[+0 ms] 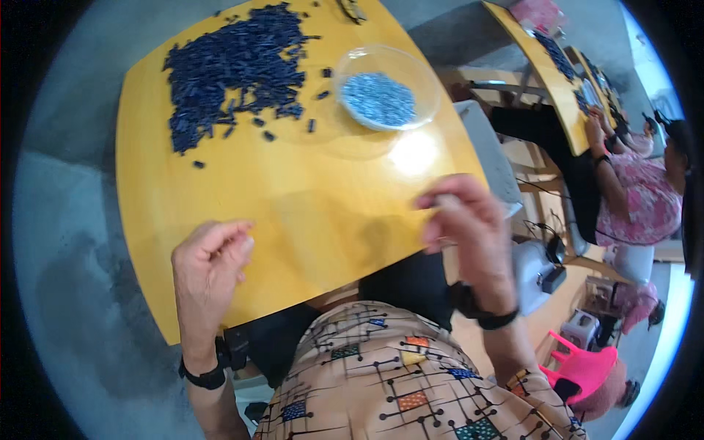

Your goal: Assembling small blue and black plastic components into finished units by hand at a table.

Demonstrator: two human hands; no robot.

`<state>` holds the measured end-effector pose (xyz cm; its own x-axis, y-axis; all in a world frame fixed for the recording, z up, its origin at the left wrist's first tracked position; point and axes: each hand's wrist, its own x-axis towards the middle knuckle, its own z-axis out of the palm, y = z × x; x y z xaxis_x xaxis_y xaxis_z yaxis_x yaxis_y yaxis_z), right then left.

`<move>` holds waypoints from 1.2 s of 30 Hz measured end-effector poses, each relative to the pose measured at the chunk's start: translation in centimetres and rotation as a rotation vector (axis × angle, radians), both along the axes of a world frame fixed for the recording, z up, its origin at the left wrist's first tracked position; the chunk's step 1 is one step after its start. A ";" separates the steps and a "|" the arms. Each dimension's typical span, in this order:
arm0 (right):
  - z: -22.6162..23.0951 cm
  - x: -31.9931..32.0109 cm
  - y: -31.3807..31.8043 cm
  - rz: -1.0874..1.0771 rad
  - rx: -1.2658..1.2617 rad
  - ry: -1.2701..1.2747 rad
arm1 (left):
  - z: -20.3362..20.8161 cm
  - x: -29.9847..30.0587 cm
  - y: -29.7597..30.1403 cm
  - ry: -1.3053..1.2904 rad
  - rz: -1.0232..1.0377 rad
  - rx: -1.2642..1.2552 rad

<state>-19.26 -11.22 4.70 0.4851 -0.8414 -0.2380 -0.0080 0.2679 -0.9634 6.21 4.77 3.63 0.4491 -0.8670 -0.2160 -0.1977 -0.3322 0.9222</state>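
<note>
My left hand hovers over the near left part of the yellow table, thumb and fingers pinched together; whatever lies between the tips is too small to make out. On the right, near the table's edge, my right hand is slightly blurred and pinches a small dark piece. A broad heap of small dark blue, block-like pieces covers the far left of the table. To its right stands a clear round plastic bowl with many small silvery metal parts in it.
A few dark pieces lie loose between heap and bowl. At the far edge is a small dark tool-like object. A grey bin stands right of the table. Beyond it, a person in pink works at another table. A pink chair stands lower right.
</note>
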 end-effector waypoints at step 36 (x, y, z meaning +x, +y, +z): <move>-3.2 15.0 -4.5 0.424 -1.159 0.461 | -5.4 3.5 -10.1 0.298 0.172 -0.211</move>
